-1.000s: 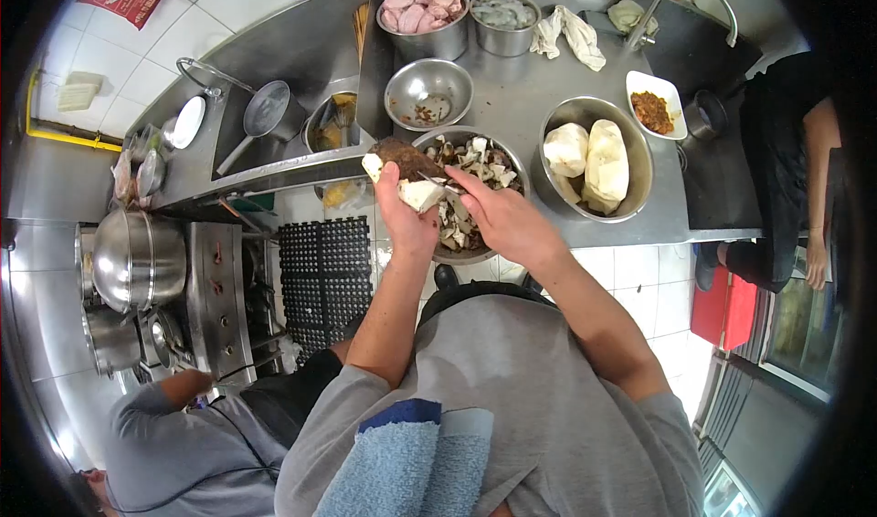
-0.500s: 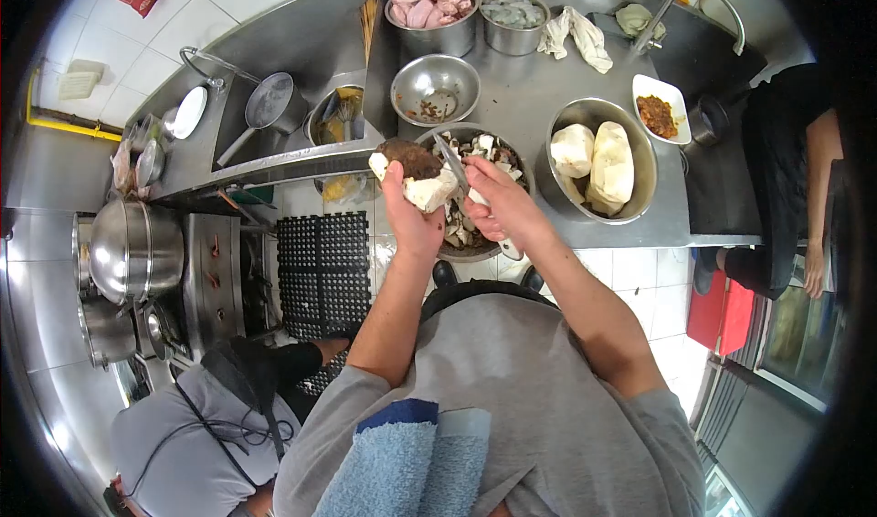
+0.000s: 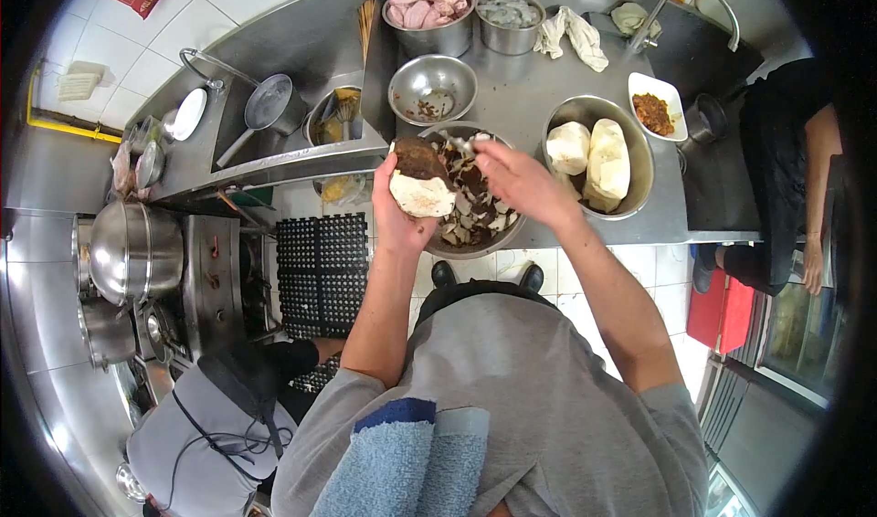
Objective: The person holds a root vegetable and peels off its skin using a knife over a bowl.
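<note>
My left hand (image 3: 399, 225) grips a partly peeled tuber (image 3: 422, 196), with rough brown skin on its upper part and pale flesh bared below. A knife (image 3: 459, 142) is in my right hand (image 3: 521, 181), just right of the tuber; its blade is partly blurred and its handle is mostly hidden in the fingers. Beneath both hands, a metal bowl (image 3: 475, 253) holds brown and white peelings (image 3: 477, 216). To the right, a large steel pot (image 3: 645, 181) contains a pale peeled tuber (image 3: 607, 165) and another pale piece (image 3: 568, 148).
Behind the peelings stands a steel bowl (image 3: 408, 88) with brown bits. Pots of pink meat (image 3: 427, 10) and greyish pieces (image 3: 508, 13) are farther back. A white dish (image 3: 671, 131) sits right. One person (image 3: 206, 426) is at lower left, another (image 3: 786, 161) at right.
The knife has moved off the tuber, up and over the peelings bowl, with my right hand shifting right. The tuber has turned in my left hand, showing a broad pale face.
</note>
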Motion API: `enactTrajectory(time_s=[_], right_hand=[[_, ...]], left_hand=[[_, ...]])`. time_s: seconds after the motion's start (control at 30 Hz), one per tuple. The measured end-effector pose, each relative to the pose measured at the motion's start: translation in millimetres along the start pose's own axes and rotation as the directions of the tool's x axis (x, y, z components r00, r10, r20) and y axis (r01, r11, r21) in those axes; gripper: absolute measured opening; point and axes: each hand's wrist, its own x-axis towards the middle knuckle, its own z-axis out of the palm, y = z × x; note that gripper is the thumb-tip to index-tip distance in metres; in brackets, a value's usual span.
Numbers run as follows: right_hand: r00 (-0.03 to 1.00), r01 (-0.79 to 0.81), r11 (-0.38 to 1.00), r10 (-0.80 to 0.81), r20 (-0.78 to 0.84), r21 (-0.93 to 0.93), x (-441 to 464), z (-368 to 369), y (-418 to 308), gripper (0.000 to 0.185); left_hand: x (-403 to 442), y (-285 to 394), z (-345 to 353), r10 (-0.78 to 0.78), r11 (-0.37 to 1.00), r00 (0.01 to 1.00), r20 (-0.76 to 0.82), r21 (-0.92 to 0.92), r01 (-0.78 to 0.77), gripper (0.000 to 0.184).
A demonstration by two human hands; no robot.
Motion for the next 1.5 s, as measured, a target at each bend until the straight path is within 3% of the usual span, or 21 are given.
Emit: enactTrajectory(time_s=[0.03, 0.1, 0.17, 0.27, 0.3, 0.4, 0.6, 0.8, 0.9, 0.93, 1.0, 1.07, 1.1, 1.17, 1.27, 1.43, 1.5], right_hand=[[0.999, -0.039, 0.997, 0.041, 0.024, -0.07, -3.6, 2.6, 2.6, 0.043], [0.998, 0.055, 0.983, -0.047, 0.05, -0.174, -10.2, 8.4, 11.2, 0.048], [0.955, 0.285, 0.92, -0.296, 0.0, -0.268, -13.7, 20.5, 29.6, 0.052], [0.983, 0.181, 0.943, -0.18, 0.029, -0.28, -28.1, 21.4, 5.5, 0.052], [0.972, 0.226, 0.921, -0.236, 0.008, -0.318, -28.5, 23.7, 5.2, 0.051], [0.995, 0.093, 0.91, -0.072, 0.068, -0.404, -32.3, 20.0, -7.0, 0.047], [0.98, 0.159, 0.865, -0.197, -0.031, -0.476, -30.8, 34.1, 3.8, 0.038], [0.985, 0.106, 0.941, -0.143, -0.093, -0.322, -18.5, 41.6, 5.7, 0.024], [0.96, 0.168, 0.967, -0.204, -0.19, -0.193, -4.8, 48.2, 23.5, 0.025], [0.99, 0.017, 0.999, -0.022, -0.141, -0.033, -1.5, 44.4, 23.2, 0.025], [0.949, -0.314, 0.916, 0.314, 0.044, 0.248, -1.7, 29.3, 19.6, 0.027], [0.982, -0.187, 0.972, 0.186, 0.021, 0.143, -8.9, 24.8, 21.1, 0.031], [0.991, -0.134, 0.989, 0.133, 0.015, 0.064, -11.4, 22.0, 22.5, 0.032], [1.0, 0.015, 0.987, -0.018, -0.017, -0.159, -17.6, 16.7, 21.8, 0.038], [0.988, 0.145, 0.956, -0.152, -0.008, -0.254, -26.7, 17.3, 26.0, 0.042], [0.985, 0.172, 0.928, -0.158, 0.068, -0.331, -37.0, 15.9, 2.2, 0.046], [0.982, 0.189, 0.923, -0.172, 0.08, -0.335, -37.9, 15.9, 0.7, 0.046]], left_hand=[[2.0, -0.1, 0.7, 0.003, 1.0, 1.0, -0.008, -0.01, -0.003, 0.041], [6.2, 1.3, -0.9, 0.012, 1.0, 1.0, -0.029, -0.025, -0.013, 0.042], [8.8, 4.3, -4.5, 0.025, 1.0, 0.999, -0.026, -0.009, -0.025, 0.044], [9.7, 3.8, -5.4, 0.074, 0.997, 0.997, -0.022, -0.021, -0.074, 0.047], [10.0, 3.3, -5.9, 0.09, 0.996, 0.996, -0.011, -0.022, -0.09, 0.047], [9.2, -0.2, -5.8, 0.132, 0.991, 0.991, -0.025, -0.012, -0.132, 0.043], [5.2, -1.7, -5.4, 0.118, 0.993, 0.991, -0.058, 0.021, -0.117, 0.036], [3.7, -8.1, -3.5, 0.117, 0.993, 0.987, -0.111, 0.005, -0.117, 0.031], [-1.0, -11.2, -1.4, 0.095, 0.995, 0.989, -0.112, -0.02, -0.098, 0.033], [-4.6, -14.1, 3.3, 0.09, 0.995, 0.991, -0.101, -0.033, -0.093, 0.034], [-7.1, -11.7, 4.1, 0.074, 0.996, 0.995, -0.068, -0.053, -0.077, 0.036], [-4.7, -8.9, 1.6, 0.052, 0.996, 0.998, -0.02, -0.077, -0.053, 0.036], [-1.3, -4.6, -4.8, 0.046, 0.995, 0.993, 0.112, -0.088, -0.036, 0.037], [3.7, -1.9, -14.0, 0.018, 0.989, 0.991, 0.133, -0.145, 0.001, 0.039], [7.1, 4.4, -15.7, -0.006, 0.992, 0.999, 0.046, -0.125, 0.012, 0.041], [5.3, 7.7, -6.1, -0.057, 0.989, 0.998, -0.015, -0.137, 0.054, 0.044], [2.9, 8.9, -8.5, -0.079, 0.989, 0.994, 0.081, -0.119, 0.088, 0.043]])
